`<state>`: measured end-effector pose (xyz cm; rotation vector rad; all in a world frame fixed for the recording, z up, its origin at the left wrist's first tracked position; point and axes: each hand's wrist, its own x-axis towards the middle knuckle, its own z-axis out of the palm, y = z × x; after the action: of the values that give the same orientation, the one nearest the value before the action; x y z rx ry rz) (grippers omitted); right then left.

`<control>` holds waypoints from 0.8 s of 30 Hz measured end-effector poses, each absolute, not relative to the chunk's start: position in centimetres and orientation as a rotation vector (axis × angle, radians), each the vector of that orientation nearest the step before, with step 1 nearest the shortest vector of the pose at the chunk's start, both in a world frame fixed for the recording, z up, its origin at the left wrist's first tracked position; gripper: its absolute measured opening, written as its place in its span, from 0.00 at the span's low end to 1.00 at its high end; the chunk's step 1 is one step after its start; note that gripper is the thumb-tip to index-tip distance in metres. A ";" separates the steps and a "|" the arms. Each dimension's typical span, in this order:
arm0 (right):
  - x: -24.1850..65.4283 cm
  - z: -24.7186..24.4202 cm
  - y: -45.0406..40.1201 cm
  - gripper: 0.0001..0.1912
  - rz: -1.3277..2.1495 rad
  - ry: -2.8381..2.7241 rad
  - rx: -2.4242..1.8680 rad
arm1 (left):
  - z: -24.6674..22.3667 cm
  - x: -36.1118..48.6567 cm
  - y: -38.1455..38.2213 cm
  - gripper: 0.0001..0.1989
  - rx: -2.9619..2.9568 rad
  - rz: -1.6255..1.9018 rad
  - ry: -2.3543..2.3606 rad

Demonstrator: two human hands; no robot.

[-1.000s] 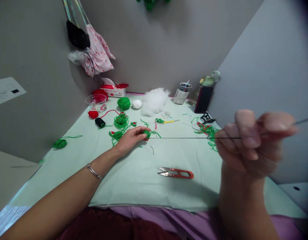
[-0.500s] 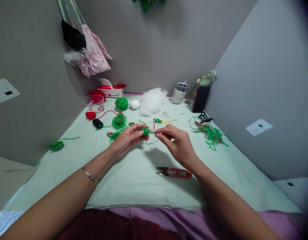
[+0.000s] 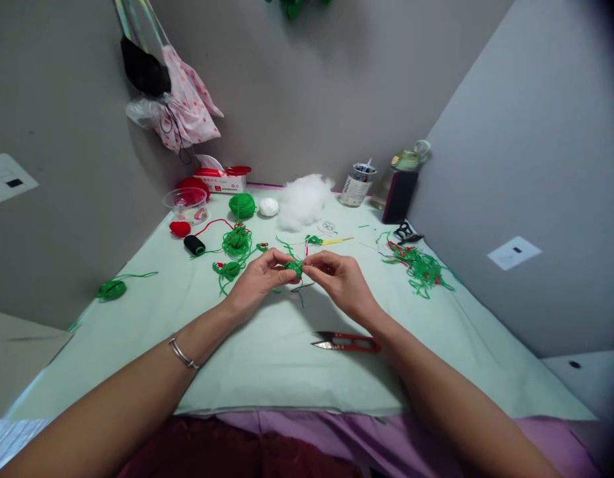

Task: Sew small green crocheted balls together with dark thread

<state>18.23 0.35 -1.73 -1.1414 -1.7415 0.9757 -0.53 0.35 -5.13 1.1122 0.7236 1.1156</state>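
Note:
Near the middle of the table, a small green crocheted piece (image 3: 293,268) is pinched between the thumb and fingers of my left hand (image 3: 259,277). Close against its right side are the fingertips of my right hand (image 3: 340,280), pressed together; what they pinch is too small to make out. A dark thread (image 3: 301,292) hangs below the piece. Red-handled thread snips (image 3: 354,342) lie below my right hand, blades pointing left. Just behind the hands is a yellow-handled hook (image 3: 331,241).
White stuffing (image 3: 307,201), a green yarn ball (image 3: 241,206) and a white ball (image 3: 269,207) sit at the back. Tangled green and red yarn (image 3: 423,269) lies right. A black thread spool (image 3: 194,245) is left. A can of pens (image 3: 358,186) and a dark phone (image 3: 400,197) stand back right.
My right hand has moved left, up against the green piece. My left hand has shifted slightly right, and its fingers are more curled over the piece.

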 end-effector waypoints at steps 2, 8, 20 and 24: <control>18.3 -1.6 0.5 0.12 1.130 -1.600 -1.118 | -4.7 -0.5 0.3 0.13 1.090 1.130 0.711; 17.8 -2.1 0.6 0.18 1.485 -1.341 -1.049 | -3.7 -0.7 0.3 0.12 1.070 1.260 0.764; 17.5 -1.8 -0.8 0.07 0.921 -1.820 -0.934 | -4.3 -1.2 0.6 0.12 1.218 1.206 0.790; 18.6 -0.8 -0.8 0.10 0.697 -1.861 -0.932 | -4.2 -1.8 0.9 0.13 1.077 1.122 0.660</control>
<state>18.61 -0.75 -0.78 -0.9319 -1.8612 0.6975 -1.83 0.93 -4.17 1.0769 0.6595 1.1220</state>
